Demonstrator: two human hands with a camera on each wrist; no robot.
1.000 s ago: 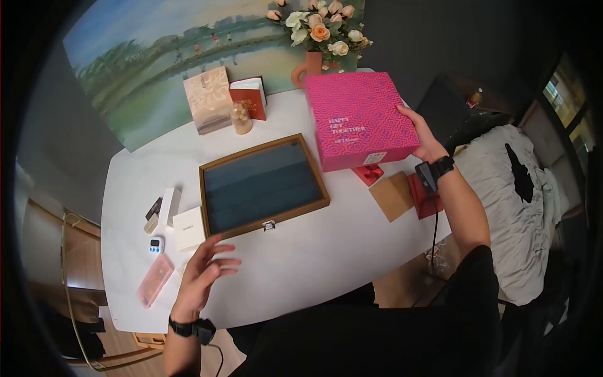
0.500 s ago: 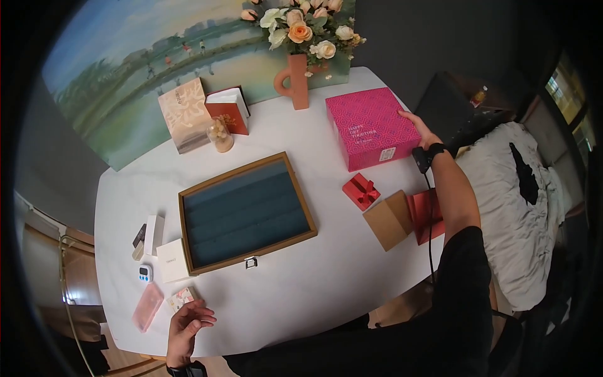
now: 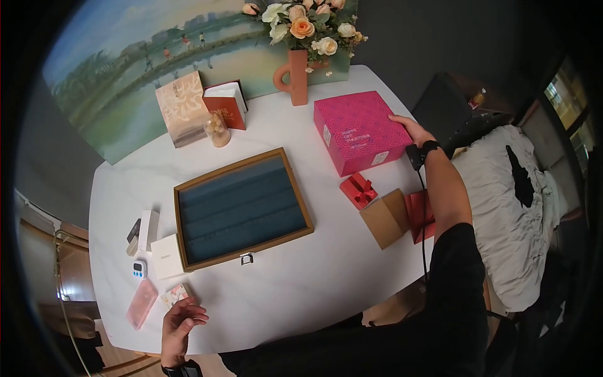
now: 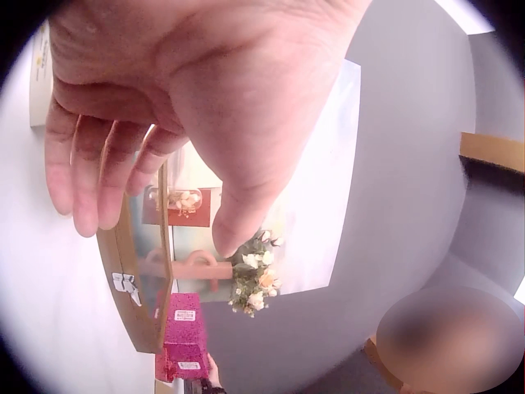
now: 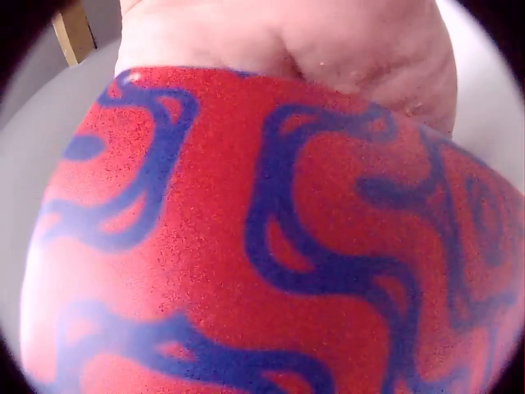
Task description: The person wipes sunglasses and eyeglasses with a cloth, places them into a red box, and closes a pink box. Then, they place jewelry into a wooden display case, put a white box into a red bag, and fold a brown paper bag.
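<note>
My right hand grips the right side of a large pink patterned box that reads "HAPPY GET TOGETHER". In the right wrist view the box's patterned surface fills most of the picture and hides the fingers. My left hand, fingers loosely bent and holding nothing, hovers near the table's front left. Just beyond its fingertips lies a small flower-patterned box. At mid-table lies a wooden display case with a clear lid, dark teal lining and a metal clasp.
Left are a white square box, a tall white box, a small timer and a pink case. Behind stand a beige bag, a red book, a glass dome and a vase. A ribboned red box and brown envelope lie right.
The pink box has come down onto the table behind the ribboned red box, then turned and shifted slightly left with my right hand. My left hand has drawn back from the case toward the front edge.
</note>
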